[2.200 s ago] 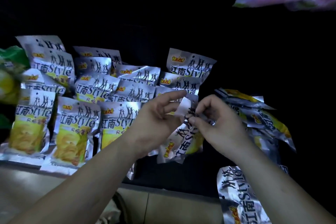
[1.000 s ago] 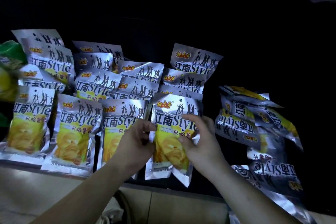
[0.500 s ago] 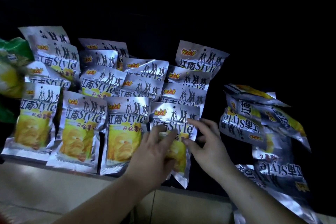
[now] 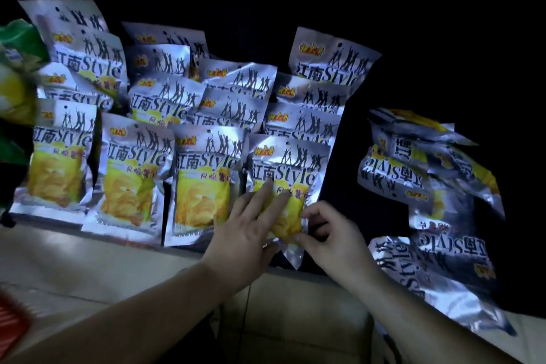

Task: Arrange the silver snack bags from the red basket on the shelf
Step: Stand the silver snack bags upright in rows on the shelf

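Observation:
Several silver snack bags with yellow chips printed on them stand in rows on a dark shelf. The rightmost front-row bag (image 4: 288, 168) stands upright next to another front bag (image 4: 204, 177). My left hand (image 4: 248, 227) lies flat against its lower front, fingers spread. My right hand (image 4: 328, 233) pinches its lower right corner. A loose heap of silver bags (image 4: 428, 201) lies jumbled on the shelf to the right, some upside down. A red corner of the basket (image 4: 11, 319) shows at the bottom left.
Green snack bags (image 4: 16, 74) sit at the far left of the shelf. The pale shelf front edge (image 4: 88, 260) runs below the bags. A dark gap separates the neat rows from the heap on the right.
The bag I held sideways in both hands was turned upright and set into the front row. My left hand moved onto its front and my right hand slid down to its lower corner.

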Available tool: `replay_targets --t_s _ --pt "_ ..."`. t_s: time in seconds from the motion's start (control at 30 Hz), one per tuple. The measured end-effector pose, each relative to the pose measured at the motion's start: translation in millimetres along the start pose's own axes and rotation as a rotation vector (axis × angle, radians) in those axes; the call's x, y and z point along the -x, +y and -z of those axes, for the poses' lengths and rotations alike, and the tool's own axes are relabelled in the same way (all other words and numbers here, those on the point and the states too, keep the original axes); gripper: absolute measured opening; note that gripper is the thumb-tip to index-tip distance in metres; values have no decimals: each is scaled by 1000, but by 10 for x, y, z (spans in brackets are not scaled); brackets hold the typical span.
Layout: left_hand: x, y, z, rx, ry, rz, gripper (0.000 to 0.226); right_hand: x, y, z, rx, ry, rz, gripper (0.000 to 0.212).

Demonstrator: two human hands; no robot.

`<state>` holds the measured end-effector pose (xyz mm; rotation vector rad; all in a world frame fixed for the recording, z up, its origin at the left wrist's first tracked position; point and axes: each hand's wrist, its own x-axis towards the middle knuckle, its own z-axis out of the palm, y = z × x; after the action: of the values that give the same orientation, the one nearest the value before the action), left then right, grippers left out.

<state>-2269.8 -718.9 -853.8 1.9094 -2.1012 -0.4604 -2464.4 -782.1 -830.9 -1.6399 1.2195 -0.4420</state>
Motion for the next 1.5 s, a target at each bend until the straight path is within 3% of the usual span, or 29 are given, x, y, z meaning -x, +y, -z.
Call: replay_targets --t_s 0.2,0.6,0.83,0.93,1.1,1.2,1.27,1.33,1.43,1.5 --pt "62 -98 -63 58 0 -36 109 187 135 -91 176 -83 30 66" --pt "16 -117 -34 -33 -75 -141 115 35 316 304 238 -152 85 82" --pt "-138 158 236 -125 66 -135 82 19 252 195 178 -96 91 70" --pt "-171 234 207 -108 49 -98 77 35 138 319 275 68 121 51" --pt "-247 352 210 -43 166 -153 61 -73 126 765 119 309 62 24" --pt "-345 577 185 63 156 -220 52 -71 223 1113 341 442 49 15" --pt "-455 764 106 210 96 -139 50 1 319 1326 710 556 72 22" --pt "-632 985 46 461 12 68 46 80 475 1441 852 553 90 38" --pt "-1045 1307 -29 876 -64 385 29 159 616 1468 500 472 4 33" --pt "-1326 1424 -56 1000 -38 512 25 175 600 1487 388 541 36 22"
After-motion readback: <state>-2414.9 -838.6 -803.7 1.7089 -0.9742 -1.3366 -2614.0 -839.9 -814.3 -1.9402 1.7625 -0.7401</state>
